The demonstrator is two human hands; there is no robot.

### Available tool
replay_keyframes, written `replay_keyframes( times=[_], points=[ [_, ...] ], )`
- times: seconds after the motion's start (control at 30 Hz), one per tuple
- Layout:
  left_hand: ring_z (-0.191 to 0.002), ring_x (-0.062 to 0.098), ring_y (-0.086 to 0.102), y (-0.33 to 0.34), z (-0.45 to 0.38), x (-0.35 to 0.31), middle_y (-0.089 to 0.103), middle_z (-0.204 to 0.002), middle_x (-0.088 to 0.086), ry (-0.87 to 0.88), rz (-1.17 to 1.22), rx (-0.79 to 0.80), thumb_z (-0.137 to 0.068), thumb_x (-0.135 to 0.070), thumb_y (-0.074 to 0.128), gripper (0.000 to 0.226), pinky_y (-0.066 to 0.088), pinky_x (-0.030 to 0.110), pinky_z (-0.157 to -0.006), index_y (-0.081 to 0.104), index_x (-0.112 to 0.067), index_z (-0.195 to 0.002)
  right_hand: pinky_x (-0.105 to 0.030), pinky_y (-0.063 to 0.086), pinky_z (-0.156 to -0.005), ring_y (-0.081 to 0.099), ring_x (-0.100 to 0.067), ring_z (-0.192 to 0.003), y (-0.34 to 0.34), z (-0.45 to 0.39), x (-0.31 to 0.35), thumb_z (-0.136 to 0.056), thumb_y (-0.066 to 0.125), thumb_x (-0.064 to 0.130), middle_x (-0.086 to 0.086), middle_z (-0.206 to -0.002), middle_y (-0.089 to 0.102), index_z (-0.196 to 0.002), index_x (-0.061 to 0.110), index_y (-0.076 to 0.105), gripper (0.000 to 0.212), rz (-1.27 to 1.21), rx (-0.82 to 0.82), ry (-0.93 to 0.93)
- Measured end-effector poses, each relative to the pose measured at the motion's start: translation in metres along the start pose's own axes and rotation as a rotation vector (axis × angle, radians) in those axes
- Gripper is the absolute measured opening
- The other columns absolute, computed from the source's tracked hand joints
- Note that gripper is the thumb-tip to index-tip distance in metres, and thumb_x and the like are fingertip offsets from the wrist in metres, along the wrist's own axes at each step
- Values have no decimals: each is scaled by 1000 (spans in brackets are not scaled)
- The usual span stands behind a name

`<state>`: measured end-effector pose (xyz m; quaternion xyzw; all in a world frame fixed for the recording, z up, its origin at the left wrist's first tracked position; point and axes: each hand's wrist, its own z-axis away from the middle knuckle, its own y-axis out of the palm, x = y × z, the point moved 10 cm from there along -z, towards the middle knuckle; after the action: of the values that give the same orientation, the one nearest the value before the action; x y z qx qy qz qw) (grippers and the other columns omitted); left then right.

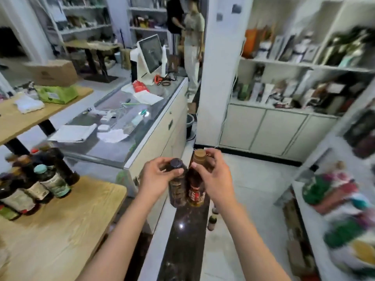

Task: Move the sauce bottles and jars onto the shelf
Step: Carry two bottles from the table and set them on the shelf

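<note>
Two sauce bottles, a dark-capped bottle (pixel 177 183) in the left hand (pixel 157 175) and a tan-capped bottle (pixel 197 179) in the right hand (pixel 213 175), hang touching above the floor, fingers (pixel 178 170) pinching each neck, so I'd carry them upright and apart to the shelf (pixel 310 216).

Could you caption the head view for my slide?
Left hand and right hand each grip a sauce bottle in mid-air.

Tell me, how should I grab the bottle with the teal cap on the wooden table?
Grip the teal-capped bottle around its neck just under the cap, coming from above and the right. It stands upright at the cluster's right edge, so that side is open; other bottles crowd its left and back.
</note>
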<state>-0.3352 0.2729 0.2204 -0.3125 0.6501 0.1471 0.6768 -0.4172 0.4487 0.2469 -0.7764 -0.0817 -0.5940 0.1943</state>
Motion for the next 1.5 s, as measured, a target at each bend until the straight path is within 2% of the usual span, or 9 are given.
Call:
replay_keyframes(
  times=[0.3, 0.5, 0.7, 0.83, 0.97, 1.1, 1.23, 1.4, 1.5],
  points=[
    [-90, 14, 70, 231, -11, -157, 75, -92, -4, 242, 121, 217, -69, -16, 85, 27, 56, 41, -89, 72, -23, -92, -42, 56, -90, 69, -5, -97, -264, -41, 42, -83, 78, 25, 8, -101, 74, -119, 28, 62, 39, 85, -372, -127],
    [-89, 5, 68, 336, -17, -237, 73, -91, -14, 378, 158, 270, -71, -24, 83, 23, 54, 28, -83, 69, -34, -87, -36, 56, -91, 69, -6, -97, -379, -61, 64, -87, 74, 21, 6, -103, 74, -125, 21, 61, 40, 85, -486, -205],
    [-86, -9, 64, 412, -35, -291, 68, -92, -19, 428, 259, 337, -79, -18, 77, 31, 50, 11, -74, 68, -23, -109, -41, 56, -92, 69, -3, -97, -449, -95, 69, -88, 73, 29, 14, -101, 74, -112, 45, 59, 32, 159, -560, -233],
    [-89, -5, 66, 464, -63, -310, 69, -93, -19, 488, 266, 424, -79, -23, 77, 28, 55, 26, -84, 69, -29, -106, -46, 56, -92, 69, -13, -104, -490, -122, 58, -82, 72, 45, 8, -108, 74, -125, 29, 61, 46, 177, -647, -203],
    [-94, 8, 69, 515, -96, -338, 73, -99, -13, 593, 240, 527, -69, -53, 75, 43, 57, 42, -86, 71, -31, -105, -48, 58, -85, 72, -15, -93, -533, -145, 60, -89, 73, 26, 5, -99, 76, -117, 31, 66, 29, 183, -743, -198],
    [-86, 6, 71, 569, -122, -381, 74, -94, -11, 588, 344, 643, -76, -39, 76, 26, 59, 39, -80, 72, -32, -100, -44, 60, -84, 74, -17, -85, -574, -176, 79, -88, 73, 23, 2, -91, 77, -123, 21, 65, 36, 243, -866, -198],
    [-82, 3, 70, 622, -135, -426, 74, -96, -7, 578, 491, 754, -80, -26, 76, 28, 56, 21, -69, 72, -22, -107, -27, 59, -76, 72, -7, -80, -615, -196, 105, -88, 72, 20, 8, -86, 76, -106, 32, 66, 22, 314, -980, -240],
    [-89, 8, 70, 693, -139, -470, 74, -95, -12, 586, 533, 845, -75, -38, 78, 26, 59, 40, -77, 71, -34, -100, -41, 61, -76, 73, -16, -82, -679, -205, 117, -86, 74, 25, 3, -90, 77, -114, 27, 67, 29, 408, -1124, -225],
    [-90, 10, 70, 730, -134, -497, 74, -94, -14, 642, 504, 852, -70, -50, 76, 29, 57, 46, -83, 71, -38, -96, -31, 59, -73, 73, -9, -81, -716, -206, 123, -87, 73, 27, 6, -88, 77, -115, 26, 68, 29, 495, -1182, -228]
  ],
)
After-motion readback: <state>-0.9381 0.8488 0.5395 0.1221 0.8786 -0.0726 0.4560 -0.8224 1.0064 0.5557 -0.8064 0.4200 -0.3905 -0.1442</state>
